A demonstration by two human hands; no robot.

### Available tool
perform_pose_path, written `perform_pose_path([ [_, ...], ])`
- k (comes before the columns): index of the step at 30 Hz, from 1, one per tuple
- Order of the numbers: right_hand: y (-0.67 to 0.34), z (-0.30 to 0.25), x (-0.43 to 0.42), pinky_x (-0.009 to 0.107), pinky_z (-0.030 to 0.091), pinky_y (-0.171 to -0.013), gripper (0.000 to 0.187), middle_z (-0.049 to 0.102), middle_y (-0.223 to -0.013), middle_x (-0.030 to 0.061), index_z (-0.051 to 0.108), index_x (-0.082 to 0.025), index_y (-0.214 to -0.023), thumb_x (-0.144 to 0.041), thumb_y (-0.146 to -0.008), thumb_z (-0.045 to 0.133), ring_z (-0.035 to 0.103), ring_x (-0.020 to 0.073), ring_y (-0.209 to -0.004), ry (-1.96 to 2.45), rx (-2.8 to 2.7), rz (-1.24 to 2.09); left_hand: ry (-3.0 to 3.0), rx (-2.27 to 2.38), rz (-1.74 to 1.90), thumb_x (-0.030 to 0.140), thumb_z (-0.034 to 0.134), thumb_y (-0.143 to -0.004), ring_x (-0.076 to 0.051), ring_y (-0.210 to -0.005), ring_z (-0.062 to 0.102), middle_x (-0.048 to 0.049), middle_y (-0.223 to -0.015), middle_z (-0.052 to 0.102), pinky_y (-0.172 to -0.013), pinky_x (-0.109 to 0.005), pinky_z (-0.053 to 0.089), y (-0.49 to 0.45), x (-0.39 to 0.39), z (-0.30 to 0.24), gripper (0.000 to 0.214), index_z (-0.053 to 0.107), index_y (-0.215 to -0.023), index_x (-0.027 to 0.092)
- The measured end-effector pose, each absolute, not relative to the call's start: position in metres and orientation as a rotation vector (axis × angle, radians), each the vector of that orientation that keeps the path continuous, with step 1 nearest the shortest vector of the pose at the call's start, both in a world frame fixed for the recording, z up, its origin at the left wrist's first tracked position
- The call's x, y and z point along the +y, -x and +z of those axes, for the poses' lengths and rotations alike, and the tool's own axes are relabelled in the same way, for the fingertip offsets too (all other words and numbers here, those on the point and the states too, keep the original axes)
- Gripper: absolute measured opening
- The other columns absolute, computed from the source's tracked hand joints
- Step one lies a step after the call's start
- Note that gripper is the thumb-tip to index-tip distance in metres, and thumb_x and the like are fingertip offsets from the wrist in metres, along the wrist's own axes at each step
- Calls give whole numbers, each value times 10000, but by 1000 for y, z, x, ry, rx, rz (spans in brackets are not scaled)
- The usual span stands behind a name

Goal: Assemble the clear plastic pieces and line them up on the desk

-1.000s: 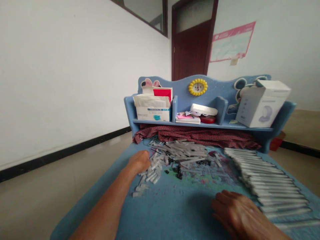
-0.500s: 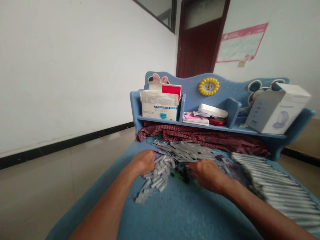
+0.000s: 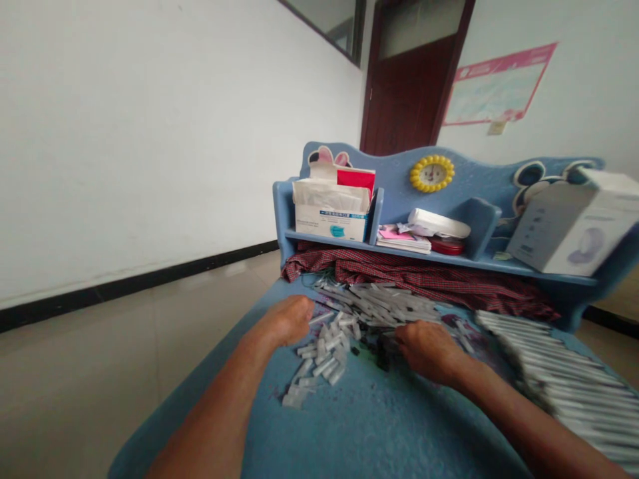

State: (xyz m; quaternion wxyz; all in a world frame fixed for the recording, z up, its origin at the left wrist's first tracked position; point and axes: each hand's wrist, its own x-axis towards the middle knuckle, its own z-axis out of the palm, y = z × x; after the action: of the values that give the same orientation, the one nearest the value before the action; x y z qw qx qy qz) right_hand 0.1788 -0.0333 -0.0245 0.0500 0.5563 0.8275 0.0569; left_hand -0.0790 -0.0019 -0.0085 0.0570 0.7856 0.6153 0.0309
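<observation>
My left hand (image 3: 289, 320) is closed at the left side of the table, beside a heap of short translucent plastic caps or tubes (image 3: 327, 352). A slim clear piece (image 3: 321, 318) shows at its fingertips; whether it is gripped or lies behind them I cannot tell. My right hand (image 3: 426, 346) is also closed, its fingers down by a cluster of small black pieces (image 3: 383, 351). What those fingers hold is hidden. Behind both hands lies a pile of longer grey-translucent tubes (image 3: 392, 303). To the right, long slender pen-like sticks (image 3: 564, 372) lie side by side, blurred.
A blue table (image 3: 359, 426) carries everything. A red checked cloth (image 3: 399, 271) lies bunched below the blue shelf (image 3: 479, 229). On the shelf stand a mask box (image 3: 329, 219), papers (image 3: 403, 241), a red tin (image 3: 448, 247) and a white box (image 3: 562, 226).
The whole view has shifted slightly, so things appear farther right. Both hands stay closed near the same piles; a slim clear piece now shows at my left fingertips.
</observation>
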Motion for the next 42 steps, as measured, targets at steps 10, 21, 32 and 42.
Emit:
perform_pose_path([
  [10, -202, -2, -57, 258, 325, -496, 244, 652, -661, 82, 604, -198, -782, -188, -835, 366, 626, 226, -637, -1674, 2549, 390, -2236, 1636, 377, 76, 413, -567, -110, -546, 440, 22, -549, 489, -480, -201, 263, 82, -2, -5, 123, 509, -590, 149],
  [21, -204, 2, -54, 252, 231, -489, 210, 642, -646, 53, 582, -187, -801, -170, -844, 377, 591, 153, -583, -1670, 2619, 448, -2198, 1348, 471, 198, 470, -630, -120, -563, 471, 21, -576, 512, -498, -199, 296, 74, -13, 8, 113, 559, -677, 146],
  [32, -204, 8, -54, 266, 169, -484, 204, 629, -639, 32, 573, -185, -769, -82, -786, 398, 560, 140, -570, -1617, 2610, 456, -2139, 1248, 454, 156, 465, -606, -124, -589, 500, 16, -604, 538, -522, -197, 320, 68, -17, 11, 146, 574, -699, 133],
  [42, -219, 42, -50, 258, 183, -507, 219, 532, -609, 20, 557, -160, -704, -94, -807, 376, 431, 104, -551, -1499, 2866, 788, -2007, 1131, 497, 239, 550, -629, -105, -605, 481, 22, -644, 534, -549, -191, 354, 68, -22, 21, 154, 576, -742, 138],
])
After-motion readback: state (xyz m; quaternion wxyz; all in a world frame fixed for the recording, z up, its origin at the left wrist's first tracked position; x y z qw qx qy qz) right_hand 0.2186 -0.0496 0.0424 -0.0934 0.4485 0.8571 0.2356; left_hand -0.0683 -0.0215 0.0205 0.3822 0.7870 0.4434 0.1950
